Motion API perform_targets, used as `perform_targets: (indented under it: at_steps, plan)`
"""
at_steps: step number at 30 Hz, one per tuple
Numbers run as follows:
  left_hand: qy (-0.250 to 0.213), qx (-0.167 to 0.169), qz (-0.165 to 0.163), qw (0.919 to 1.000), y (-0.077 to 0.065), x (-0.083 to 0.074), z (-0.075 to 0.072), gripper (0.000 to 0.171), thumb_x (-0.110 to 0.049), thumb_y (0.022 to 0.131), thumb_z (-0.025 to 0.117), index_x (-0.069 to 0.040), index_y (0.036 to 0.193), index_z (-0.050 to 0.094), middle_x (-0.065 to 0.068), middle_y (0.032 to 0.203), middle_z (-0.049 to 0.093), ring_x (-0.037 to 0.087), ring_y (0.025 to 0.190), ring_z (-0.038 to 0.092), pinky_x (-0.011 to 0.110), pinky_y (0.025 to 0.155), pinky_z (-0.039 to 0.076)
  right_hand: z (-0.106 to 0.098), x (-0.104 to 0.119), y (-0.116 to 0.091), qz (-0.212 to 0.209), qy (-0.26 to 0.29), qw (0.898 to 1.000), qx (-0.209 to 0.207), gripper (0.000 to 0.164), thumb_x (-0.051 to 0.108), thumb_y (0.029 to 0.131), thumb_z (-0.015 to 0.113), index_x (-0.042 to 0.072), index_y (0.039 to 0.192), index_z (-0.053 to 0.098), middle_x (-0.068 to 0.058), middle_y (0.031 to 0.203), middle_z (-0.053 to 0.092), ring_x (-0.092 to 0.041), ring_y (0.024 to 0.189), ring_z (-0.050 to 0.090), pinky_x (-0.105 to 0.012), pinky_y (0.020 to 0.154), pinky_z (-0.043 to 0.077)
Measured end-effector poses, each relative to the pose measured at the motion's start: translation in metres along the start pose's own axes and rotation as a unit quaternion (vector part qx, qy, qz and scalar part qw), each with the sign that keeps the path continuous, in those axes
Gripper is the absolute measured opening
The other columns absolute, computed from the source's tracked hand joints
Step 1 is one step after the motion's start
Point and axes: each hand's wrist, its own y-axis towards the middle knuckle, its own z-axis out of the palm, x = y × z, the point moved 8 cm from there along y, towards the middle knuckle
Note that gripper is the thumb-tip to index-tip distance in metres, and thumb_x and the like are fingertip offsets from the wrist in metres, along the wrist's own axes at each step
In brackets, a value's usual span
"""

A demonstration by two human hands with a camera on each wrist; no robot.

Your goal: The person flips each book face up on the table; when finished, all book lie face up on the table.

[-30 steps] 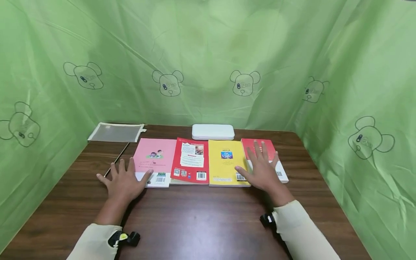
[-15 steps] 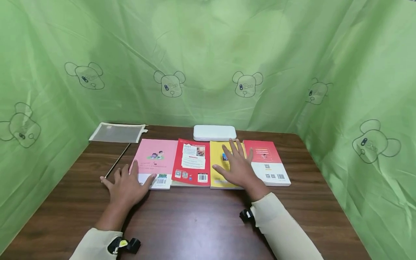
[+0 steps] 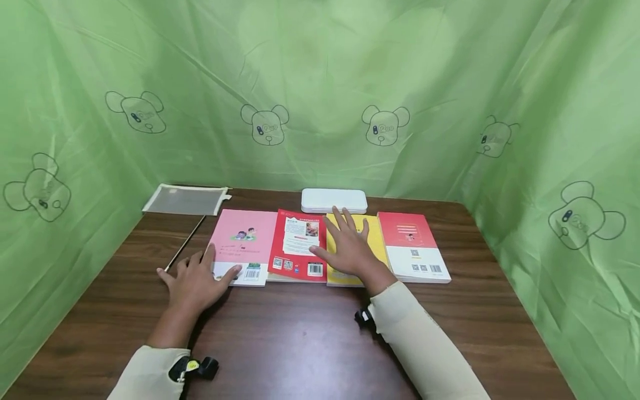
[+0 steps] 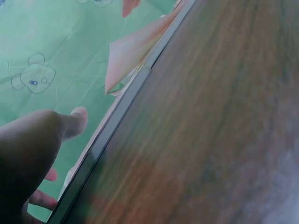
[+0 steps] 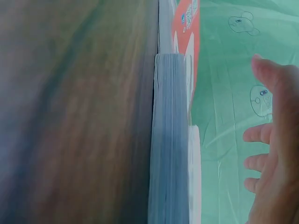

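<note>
Several books lie side by side across the table. My left hand point(image 3: 195, 280) is spread at the near left corner of the pink-and-white book point(image 3: 245, 236); whether its fingertips touch the cover I cannot tell. With fingers fanned out, my right hand point(image 3: 350, 250) is over the yellow book point(image 3: 376, 244) and hides part of its cover. Its thumb reaches over the edge of the red book point(image 3: 300, 261), whose front cover lifts a little, as the left wrist view shows. In the right wrist view, the right hand hovers above a thick book's page edges point(image 5: 168, 140). Neither hand holds anything.
A red-and-white book point(image 3: 415, 250) ends the row at right. Behind the row lies a white case point(image 3: 334, 199). A mesh zip pouch point(image 3: 187, 201) is at the back left, with a thin dark rod point(image 3: 185, 243) in front of it. Green curtains point(image 3: 320, 66) enclose the table.
My right hand has moved left from the red-and-white book to the yellow one, uncovering the former. The left hand stays nearly in place beside the pink-and-white book.
</note>
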Motion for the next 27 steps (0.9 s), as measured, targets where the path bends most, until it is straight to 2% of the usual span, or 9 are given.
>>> perform_targets:
  at_steps: [8,12,17,21,23,27]
  plan:
    - [0.004,0.004,0.013,0.9999,-0.003,0.005,-0.002,0.111,-0.089,0.095,0.048,-0.007,0.169,0.035,0.038,0.162,0.043,0.075,0.144,0.035,0.100,0.109,-0.005,0.018,0.018,0.029,-0.010,0.017,0.999,0.044,0.096,0.078,0.096,0.055,0.024,0.173,0.035,-0.008,0.185,0.016,-0.036,0.173,0.007,-0.083,0.129,0.003]
    - [-0.003,0.014,0.025,0.9996,-0.003,0.003,-0.001,0.113,-0.090,0.093,0.049,-0.008,0.170,0.035,0.038,0.165,0.037,0.075,0.146,0.031,0.100,0.108,-0.005,0.022,0.023,0.044,-0.009,0.024,0.998,0.059,0.095,0.077,0.095,0.059,0.028,0.173,0.034,-0.006,0.185,0.020,-0.034,0.173,0.009,-0.081,0.130,0.006]
    - [-0.030,-0.011,0.086,0.9958,-0.001,-0.013,-0.005,0.105,-0.084,0.092,0.062,-0.013,0.167,0.044,0.030,0.176,0.025,0.069,0.156,0.022,0.099,0.111,-0.007,0.029,0.030,0.063,-0.021,0.003,0.996,0.092,0.096,0.074,0.095,0.062,0.029,0.173,0.032,-0.005,0.184,0.021,-0.032,0.173,0.007,-0.077,0.132,0.011]
    - [-0.034,-0.029,0.140,0.9892,-0.002,-0.027,-0.004,0.101,-0.081,0.086,0.073,-0.017,0.163,0.053,0.023,0.177,0.030,0.063,0.159,0.025,0.097,0.114,-0.002,0.030,0.038,0.074,-0.031,-0.002,0.993,0.116,0.094,0.069,0.096,0.064,0.027,0.174,0.032,-0.005,0.184,0.022,-0.031,0.173,0.007,-0.074,0.134,0.012]
    - [-0.033,-0.032,0.152,0.9873,-0.003,-0.032,-0.002,0.102,-0.081,0.083,0.076,-0.019,0.161,0.055,0.021,0.177,0.033,0.061,0.158,0.028,0.097,0.115,0.000,0.030,0.043,0.079,-0.035,0.006,0.992,0.124,0.094,0.066,0.096,0.066,0.026,0.173,0.032,-0.005,0.184,0.023,-0.032,0.173,0.008,-0.072,0.134,0.014]
    - [-0.026,-0.032,0.157,0.9867,-0.004,-0.036,0.001,0.106,-0.083,0.079,0.078,-0.020,0.162,0.055,0.019,0.176,0.036,0.059,0.158,0.032,0.096,0.116,0.004,0.030,0.049,0.086,-0.032,0.021,0.990,0.138,0.092,0.062,0.096,0.070,0.026,0.173,0.034,-0.005,0.183,0.024,-0.033,0.172,0.010,-0.071,0.134,0.017]
